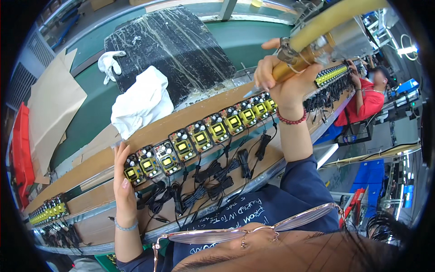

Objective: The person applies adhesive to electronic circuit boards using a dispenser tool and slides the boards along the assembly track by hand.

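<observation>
My right hand (283, 81) grips a brass-coloured dispensing gun (290, 65) with a thick yellow hose (337, 22) at its top. Its pale, pointed nozzle (248, 94) is over the far side of a row of power adapter circuit boards (198, 137) in open black cases. Whether the nozzle touches anything I cannot tell. My left hand (123, 181) has its fingers stretched out, lying along the row's left end beside the last board (132, 173). Bundled black cables (220, 186) hang from the boards on the near side.
Across the bench lies a smeared black board (172, 50) with a white cloth (142, 102) and a white glove (110, 65). More boards (49, 211) stand at the far left. A brown cardboard sheet (54, 109) and red bin (22, 154) are leftmost. A person in red (367, 106) works at right.
</observation>
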Demonstrator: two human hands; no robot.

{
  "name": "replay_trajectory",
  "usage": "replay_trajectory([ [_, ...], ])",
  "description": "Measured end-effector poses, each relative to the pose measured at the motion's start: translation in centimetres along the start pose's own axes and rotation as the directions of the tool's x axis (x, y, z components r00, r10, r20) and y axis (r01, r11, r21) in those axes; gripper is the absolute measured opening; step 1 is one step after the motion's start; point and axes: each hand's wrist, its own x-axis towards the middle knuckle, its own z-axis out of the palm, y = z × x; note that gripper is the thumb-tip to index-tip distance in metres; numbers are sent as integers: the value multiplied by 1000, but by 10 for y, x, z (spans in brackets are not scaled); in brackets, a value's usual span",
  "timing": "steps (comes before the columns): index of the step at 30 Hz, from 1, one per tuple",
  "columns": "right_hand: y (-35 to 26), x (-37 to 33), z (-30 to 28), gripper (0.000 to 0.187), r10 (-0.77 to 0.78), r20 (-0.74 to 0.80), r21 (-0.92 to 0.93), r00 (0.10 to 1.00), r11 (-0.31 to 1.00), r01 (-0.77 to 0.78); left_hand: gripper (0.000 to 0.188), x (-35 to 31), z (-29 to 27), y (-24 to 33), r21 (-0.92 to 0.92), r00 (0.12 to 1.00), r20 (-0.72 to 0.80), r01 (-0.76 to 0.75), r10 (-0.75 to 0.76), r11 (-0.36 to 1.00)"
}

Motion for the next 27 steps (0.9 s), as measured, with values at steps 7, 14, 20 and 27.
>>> replay_trajectory([
  [7,11,-10,18,95,-35,-82,-75,996,997,29,66,-4,-1,0,-48,999,38,7,-5,999],
  [14,26,-11,20,88,42,-99,-129,994,990,-55,65,-10,-6,2,-65,998,64,19,-15,998],
  [20,25,-10,19,80,69,-88,-56,994,996,-74,59,-13,-6,-7,58,997,77,-11,6,998],
  [27,24,-9,16,80,64,-129,-93,990,993,-76,56,-11,-8,-9,-23,999,31,-12,13,1000],
])
